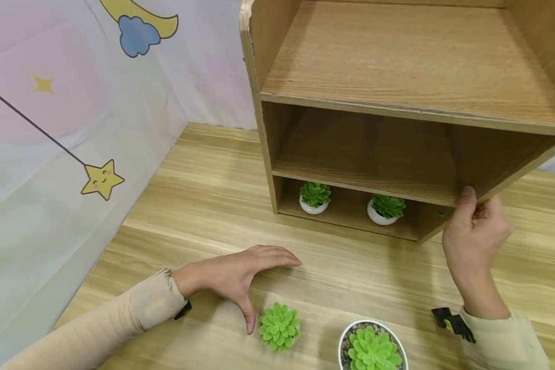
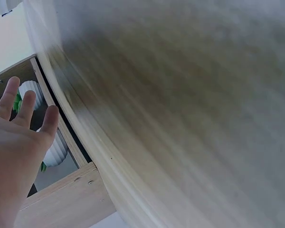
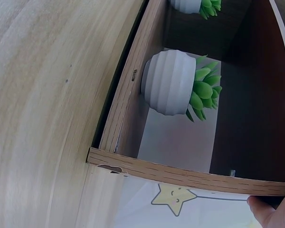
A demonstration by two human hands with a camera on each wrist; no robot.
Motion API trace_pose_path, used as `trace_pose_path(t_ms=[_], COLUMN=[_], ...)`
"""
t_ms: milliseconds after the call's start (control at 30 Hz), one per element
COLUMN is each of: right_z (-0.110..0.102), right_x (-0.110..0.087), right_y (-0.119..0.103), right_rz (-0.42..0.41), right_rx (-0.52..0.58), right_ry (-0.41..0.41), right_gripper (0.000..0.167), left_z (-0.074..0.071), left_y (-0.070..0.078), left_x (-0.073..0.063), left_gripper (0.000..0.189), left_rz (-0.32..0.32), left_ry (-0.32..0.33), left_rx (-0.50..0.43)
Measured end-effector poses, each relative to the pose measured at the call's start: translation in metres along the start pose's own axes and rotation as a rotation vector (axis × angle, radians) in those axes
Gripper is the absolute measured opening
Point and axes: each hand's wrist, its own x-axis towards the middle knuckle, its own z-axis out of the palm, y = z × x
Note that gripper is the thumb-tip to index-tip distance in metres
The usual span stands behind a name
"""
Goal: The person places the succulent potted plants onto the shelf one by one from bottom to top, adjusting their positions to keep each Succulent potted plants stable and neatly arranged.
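Gripping the shelf (image 1: 407, 61) by its right side board, the right hand (image 1: 476, 236) had its thumb near the middle board and its fingers curled round the outer face. Spread wide, the left hand (image 1: 233, 272) was in front of the shelf, its thumb just beside a small plant (image 1: 279, 327). A larger plant (image 1: 373, 349) in a white pot stood on the surface (image 1: 203, 190), also in front of the shelf. The left potted plant (image 1: 315, 196) and right potted plant (image 1: 386, 207) sat apart in the shelf's lowest compartment.
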Motion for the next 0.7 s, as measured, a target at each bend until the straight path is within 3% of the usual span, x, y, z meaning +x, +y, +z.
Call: trace_pose_path(t_ms=[300,700], right_z=[-0.001,-0.001], right_x=[0.001,0.001], right_y=[0.0,-0.003], right_rz=[0.008,0.007], right_rx=[0.002,-0.01], right_ry=[-0.004,-0.011], right_gripper=[0.021,0.025], left_z=[0.006,0.011], left_y=[-0.004,-0.002], left_x=[0.003,0.01], left_gripper=[0.135,0.13], left_rz=[0.054,0.07], left_ry=[-0.031,-0.072], left_rx=[0.052,0.113])
